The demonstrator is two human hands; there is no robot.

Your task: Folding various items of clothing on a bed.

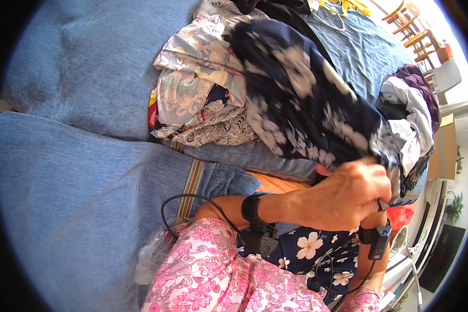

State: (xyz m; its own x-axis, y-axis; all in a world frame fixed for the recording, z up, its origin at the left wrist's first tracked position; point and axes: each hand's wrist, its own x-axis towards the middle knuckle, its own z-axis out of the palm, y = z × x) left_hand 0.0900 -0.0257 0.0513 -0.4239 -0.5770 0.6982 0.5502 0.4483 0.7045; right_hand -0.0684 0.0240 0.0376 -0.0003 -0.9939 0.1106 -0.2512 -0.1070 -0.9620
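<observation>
My left hand [354,191] is closed on the edge of a navy cloth garment [301,83] with pale floral patches. The garment stretches up and away across the bed, blurred in places by motion. My right forearm [369,265] rises from the lower right and meets my left hand. Most of my right hand is hidden behind the left, so its fingers cannot be made out. Left of the navy garment lies a pile of patterned clothes [200,83], pale floral on top.
A blue denim-like cover [78,171] spreads over the left. White and purple clothes [413,106] are heaped at the right. Black cloth [291,10] lies at the far side. Wooden chairs [413,31] stand beyond the bed. A cable [187,195] loops by my left wrist.
</observation>
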